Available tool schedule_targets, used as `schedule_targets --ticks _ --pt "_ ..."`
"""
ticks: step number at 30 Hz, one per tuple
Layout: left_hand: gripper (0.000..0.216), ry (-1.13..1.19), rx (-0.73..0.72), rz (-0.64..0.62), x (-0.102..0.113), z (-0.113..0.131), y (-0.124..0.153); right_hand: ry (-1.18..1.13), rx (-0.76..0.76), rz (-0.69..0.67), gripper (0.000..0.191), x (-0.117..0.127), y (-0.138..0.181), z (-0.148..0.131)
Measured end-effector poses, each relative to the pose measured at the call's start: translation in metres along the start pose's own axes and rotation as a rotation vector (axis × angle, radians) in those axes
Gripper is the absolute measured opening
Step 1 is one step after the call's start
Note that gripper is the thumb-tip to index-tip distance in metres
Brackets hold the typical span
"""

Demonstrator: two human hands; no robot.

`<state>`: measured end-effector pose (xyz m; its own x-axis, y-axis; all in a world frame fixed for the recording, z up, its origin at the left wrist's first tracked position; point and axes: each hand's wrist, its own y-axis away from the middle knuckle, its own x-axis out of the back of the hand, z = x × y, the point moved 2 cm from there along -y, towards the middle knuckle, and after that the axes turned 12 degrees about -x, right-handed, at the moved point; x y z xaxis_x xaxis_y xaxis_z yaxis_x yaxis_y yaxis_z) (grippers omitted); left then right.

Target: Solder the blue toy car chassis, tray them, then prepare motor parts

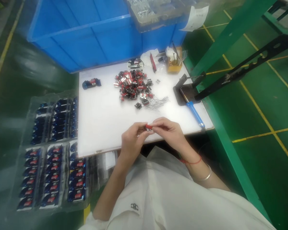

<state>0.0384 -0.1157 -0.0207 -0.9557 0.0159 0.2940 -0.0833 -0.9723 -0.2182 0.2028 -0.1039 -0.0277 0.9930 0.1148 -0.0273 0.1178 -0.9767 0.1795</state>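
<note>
A green floor (pixel 261 107) with yellow lines spreads beneath everything. On it, a big blue bin (pixel 79 41) stands along the far edge of the white tabletop (pixel 98 118), with a grey tray (pixel 156 24) of metal bits resting on its rim. Left of the tabletop and lower down, clear plastic trays (pixel 42 151) hold rows of dark blue pieces, the nearer rows showing red parts.

On the tabletop, a loose pile (pixel 132 83) of red, black and silver parts lies beyond the hands. At the right is a black stand (pixel 186 94), with a blue-handled soldering iron (pixel 194 113) slanting from it toward the near edge.

The left hand (pixel 133 137) and the right hand (pixel 169 131) meet above the near edge, fingers of both closed on one small part between them. A bundle of thin wires (pixel 157 103) fans out beside the pile, a yellow box (pixel 174 65) stands at the far right corner, and a blue-and-red piece (pixel 91 83) lies alone at far left. Smallest is the gripped red part (pixel 149 126), pinched between the fingertips.
</note>
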Motion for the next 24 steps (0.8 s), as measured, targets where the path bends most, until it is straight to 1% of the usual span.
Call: schedule_targets --ticks 3,6,9,12,15,18,22,24 --pt "0.021 0.087 0.088 0.009 0.001 0.000 0.000 0.132 0.109 -0.037 0.009 0.001 0.001 -0.007" --pt "0.022 0.220 0.192 0.039 0.001 0.001 -0.003 0.319 0.263 -0.045 0.019 -0.001 0.004 -0.015" --pt "0.023 0.341 0.268 0.055 0.001 0.002 -0.005 0.489 0.419 0.007 0.028 -0.006 0.006 -0.020" --pt "0.026 0.410 0.318 0.057 0.000 0.001 -0.005 0.599 0.533 0.083 0.025 -0.009 0.006 -0.022" --pt "0.028 0.423 0.342 0.070 0.000 0.001 -0.004 0.644 0.583 0.119 0.018 -0.010 0.004 -0.021" --pt "0.028 0.417 0.346 0.066 0.001 0.003 -0.004 0.638 0.605 0.114 0.016 -0.010 0.003 -0.021" --pt "0.025 0.400 0.316 0.004 0.005 0.006 -0.003 0.613 0.643 0.116 0.020 -0.009 0.004 -0.023" --pt "0.025 0.365 0.269 -0.033 0.007 0.005 -0.002 0.612 0.641 0.110 0.020 -0.007 0.005 -0.025"
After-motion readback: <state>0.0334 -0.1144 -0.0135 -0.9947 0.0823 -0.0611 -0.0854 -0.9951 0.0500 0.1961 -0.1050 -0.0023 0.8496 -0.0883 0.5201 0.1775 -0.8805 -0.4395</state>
